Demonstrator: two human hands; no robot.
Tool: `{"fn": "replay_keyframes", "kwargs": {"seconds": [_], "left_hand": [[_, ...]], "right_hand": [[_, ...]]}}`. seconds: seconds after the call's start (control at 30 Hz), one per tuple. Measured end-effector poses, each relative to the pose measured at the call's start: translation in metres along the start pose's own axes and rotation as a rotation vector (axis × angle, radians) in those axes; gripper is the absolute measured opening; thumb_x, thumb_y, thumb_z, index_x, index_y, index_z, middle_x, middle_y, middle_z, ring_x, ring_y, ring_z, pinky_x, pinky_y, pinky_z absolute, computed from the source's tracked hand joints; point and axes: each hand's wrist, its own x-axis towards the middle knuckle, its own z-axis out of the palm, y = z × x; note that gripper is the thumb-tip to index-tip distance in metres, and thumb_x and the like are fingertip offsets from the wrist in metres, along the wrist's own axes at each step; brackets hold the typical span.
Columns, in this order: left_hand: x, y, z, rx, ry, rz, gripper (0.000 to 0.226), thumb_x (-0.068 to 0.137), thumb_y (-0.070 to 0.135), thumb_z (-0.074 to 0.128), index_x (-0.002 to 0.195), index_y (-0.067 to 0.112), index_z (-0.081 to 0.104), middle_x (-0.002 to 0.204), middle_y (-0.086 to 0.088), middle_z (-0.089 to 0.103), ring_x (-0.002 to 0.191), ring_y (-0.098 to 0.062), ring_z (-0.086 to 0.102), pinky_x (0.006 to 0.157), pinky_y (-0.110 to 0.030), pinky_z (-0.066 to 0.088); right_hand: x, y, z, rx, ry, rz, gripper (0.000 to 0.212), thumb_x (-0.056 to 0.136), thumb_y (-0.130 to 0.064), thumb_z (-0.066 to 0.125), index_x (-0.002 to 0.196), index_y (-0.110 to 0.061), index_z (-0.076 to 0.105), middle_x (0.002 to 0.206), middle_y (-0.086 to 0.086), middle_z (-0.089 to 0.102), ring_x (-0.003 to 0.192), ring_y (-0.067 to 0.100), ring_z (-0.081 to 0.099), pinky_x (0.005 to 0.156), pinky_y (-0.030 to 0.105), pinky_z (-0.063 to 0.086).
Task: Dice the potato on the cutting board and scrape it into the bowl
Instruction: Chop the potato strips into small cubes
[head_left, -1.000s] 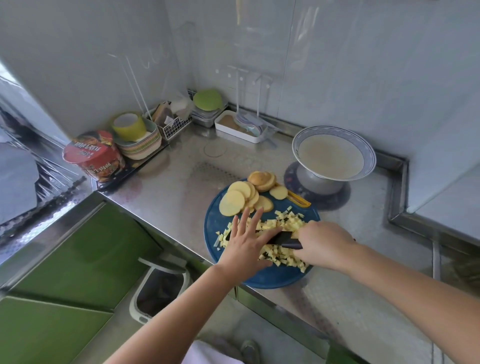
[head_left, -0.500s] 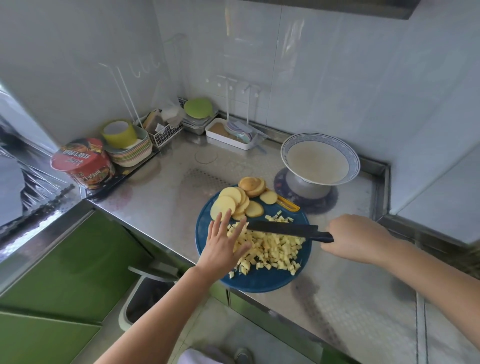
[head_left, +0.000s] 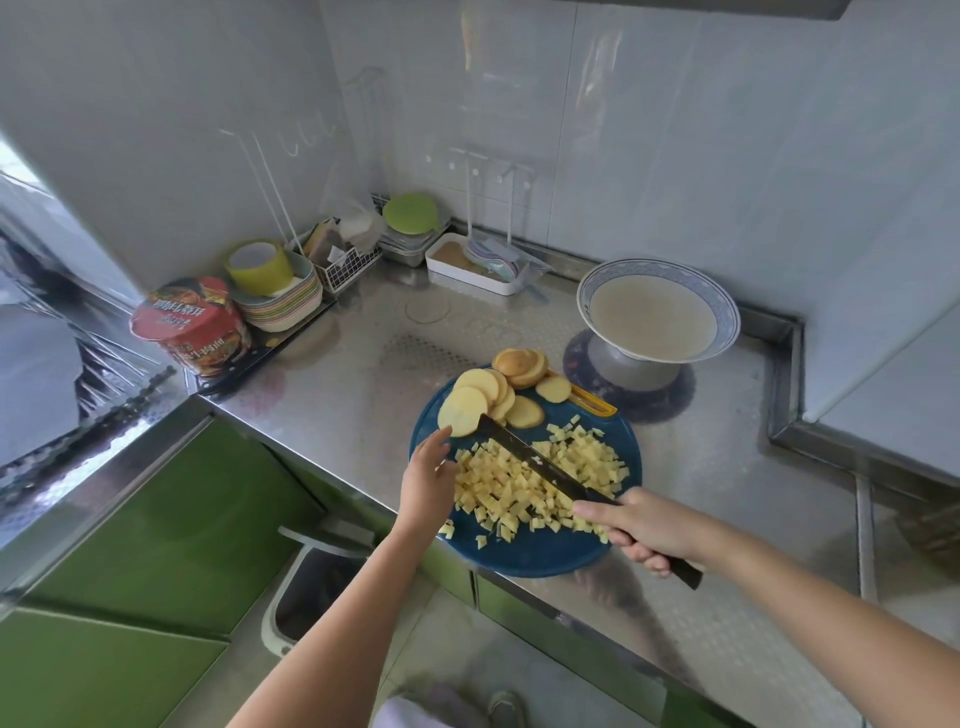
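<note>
Diced potato (head_left: 519, 483) lies heaped at the centre of the board (head_left: 540, 556). Uncut slices (head_left: 478, 400) stand at the board's far edge, so dicing appears unfinished. The right hand (head_left: 644, 530) grips the knife (head_left: 540, 460) handle, fingers (head_left: 647, 561) curled round it, with the blade laid across the heap, probably to gather it. The left hand (head_left: 428, 478), fingers straight and holding nothing, walls the heap's left side. The bowl (head_left: 584, 296) stands just beyond the board, within scraping reach. A noodle cup (head_left: 189, 325) sits far left of the board; its lid print is unreadable.

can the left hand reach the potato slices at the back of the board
Probably yes. The left hand is open at the left edge of the cutting board, fingertips just short of the potato slices. The tip of the knife, gripped by the right hand, lies close beside them.
</note>
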Motion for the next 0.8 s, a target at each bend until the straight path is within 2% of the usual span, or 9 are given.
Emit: {"fn": "replay_keyframes", "kwargs": {"seconds": [0.1,0.2,0.27,0.4,0.53,0.57,0.67,0.73,0.8], "left_hand": [[-0.002,-0.002,-0.003,-0.083,0.03,-0.004,0.04,0.099,0.003,0.042,0.135,0.019,0.049,0.136,-0.002,0.052,0.124,-0.015,0.052,0.092,-0.025,0.046],[-0.003,0.005,-0.013,-0.174,0.088,-0.023,0.032,0.099,0.005,0.044,0.127,0.016,0.055,0.12,0.001,0.059,0.103,-0.015,0.061,0.077,-0.02,0.05],[0.0,0.01,-0.021,-0.19,0.128,0.001,0.031,0.098,0.001,0.042,0.123,0.014,0.056,0.118,0.0,0.059,0.098,-0.015,0.062,0.078,-0.024,0.053],[0.007,0.008,-0.036,-0.136,0.203,0.002,0.034,0.095,-0.001,0.04,0.117,0.016,0.057,0.112,0.002,0.06,0.099,-0.018,0.06,0.085,-0.039,0.054],[0.004,-0.007,-0.046,-0.089,0.223,-0.037,0.035,0.094,-0.001,0.04,0.122,0.014,0.055,0.116,0.002,0.058,0.105,-0.017,0.058,0.078,-0.023,0.052],[0.002,-0.012,-0.047,-0.094,0.221,-0.046,0.035,0.095,0.0,0.04,0.123,0.014,0.055,0.117,0.001,0.058,0.106,-0.018,0.057,0.078,-0.023,0.053],[-0.001,-0.024,-0.048,-0.111,0.227,-0.072,0.036,0.095,0.0,0.041,0.126,0.014,0.054,0.121,0.002,0.057,0.112,-0.018,0.056,0.095,-0.038,0.05],[-0.001,-0.028,-0.047,-0.094,0.225,-0.076,0.038,0.096,0.0,0.04,0.129,0.014,0.053,0.125,0.003,0.056,0.114,-0.014,0.053,0.098,-0.034,0.046],[-0.002,-0.031,-0.046,-0.07,0.2,-0.059,0.039,0.097,0.002,0.039,0.133,0.014,0.05,0.131,0.002,0.054,0.114,-0.009,0.05,0.092,-0.02,0.043]], "right_hand": [[0.004,0.005,0.015,0.06,-0.036,0.022,0.057,0.087,-0.062,0.057,0.054,-0.019,0.04,0.047,-0.001,0.033,0.036,0.011,0.029,0.04,0.021,0.029],[0.008,0.008,0.033,0.127,-0.086,0.042,0.063,0.085,-0.072,0.048,0.054,-0.018,0.039,0.047,0.001,0.032,0.035,0.011,0.028,0.038,0.021,0.028],[0.014,0.01,0.045,0.195,-0.132,0.051,0.065,0.085,-0.076,0.043,0.054,-0.018,0.038,0.047,0.001,0.03,0.035,0.012,0.026,0.038,0.021,0.026],[0.027,0.009,0.068,0.334,-0.217,0.085,0.066,0.084,-0.079,0.04,0.055,-0.019,0.036,0.047,-0.001,0.027,0.036,0.012,0.022,0.04,0.023,0.022],[0.042,0.003,0.089,0.396,-0.282,0.111,0.069,0.079,-0.083,0.04,0.055,-0.019,0.035,0.047,-0.002,0.026,0.037,0.011,0.021,0.04,0.023,0.022],[0.046,0.001,0.095,0.418,-0.297,0.115,0.069,0.079,-0.084,0.04,0.055,-0.019,0.035,0.047,-0.002,0.026,0.037,0.011,0.021,0.04,0.023,0.022],[0.055,-0.005,0.112,0.456,-0.317,0.12,0.069,0.079,-0.084,0.04,0.055,-0.019,0.035,0.047,-0.002,0.025,0.036,0.011,0.021,0.04,0.022,0.023],[0.06,-0.009,0.119,0.458,-0.311,0.131,0.069,0.079,-0.084,0.041,0.055,-0.019,0.035,0.046,-0.002,0.025,0.036,0.011,0.022,0.04,0.022,0.023],[0.064,-0.011,0.122,0.468,-0.288,0.143,0.069,0.079,-0.083,0.042,0.054,-0.019,0.035,0.046,-0.003,0.026,0.036,0.011,0.022,0.04,0.022,0.023]]}}
